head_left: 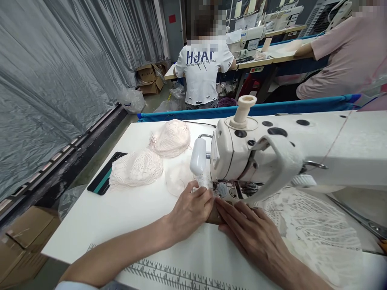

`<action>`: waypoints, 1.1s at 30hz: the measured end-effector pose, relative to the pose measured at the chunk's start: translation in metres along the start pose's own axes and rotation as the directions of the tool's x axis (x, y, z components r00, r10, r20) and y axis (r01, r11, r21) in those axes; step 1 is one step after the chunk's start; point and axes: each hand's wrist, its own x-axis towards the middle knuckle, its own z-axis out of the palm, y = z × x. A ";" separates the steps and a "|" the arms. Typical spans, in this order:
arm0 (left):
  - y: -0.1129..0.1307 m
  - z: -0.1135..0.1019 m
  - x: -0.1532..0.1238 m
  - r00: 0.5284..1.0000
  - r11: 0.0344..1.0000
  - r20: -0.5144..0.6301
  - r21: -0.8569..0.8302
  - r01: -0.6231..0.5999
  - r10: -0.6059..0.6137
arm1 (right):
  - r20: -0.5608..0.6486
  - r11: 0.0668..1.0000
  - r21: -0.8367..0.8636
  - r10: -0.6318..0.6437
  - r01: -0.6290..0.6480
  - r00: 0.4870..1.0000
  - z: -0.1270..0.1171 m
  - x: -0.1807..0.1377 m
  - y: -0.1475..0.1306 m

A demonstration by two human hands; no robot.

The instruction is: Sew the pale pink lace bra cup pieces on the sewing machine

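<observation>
My left hand (193,207) has its fingers curled and pinched on a piece of white lace fabric (204,180), just left of the sewing machine head (229,153). The lace's end is hidden under the fingers. My right hand (254,227) lies flat with outstretched fingers at the front of the machine bed, its fingertips close to the left hand. The needle is hidden behind the machine's guard. Beside the left hand lies a sheer pale piece (177,177). White patterned lace (317,225) spreads out to the right of my right hand.
Two lace cups (136,167) (171,137) rest at the table's left, one partly over a dark phone-like object (104,173). Scissors (363,217) lie far right. A printed ruler (169,274) runs along the front. Two people (201,68) (353,56) sit beyond the blue edge.
</observation>
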 end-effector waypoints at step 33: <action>-0.045 -0.019 -0.070 0.973 0.974 0.061 -0.001 0.225 -0.224 | 0.000 0.974 0.186 -0.128 0.126 0.992 0.012 0.071 -0.039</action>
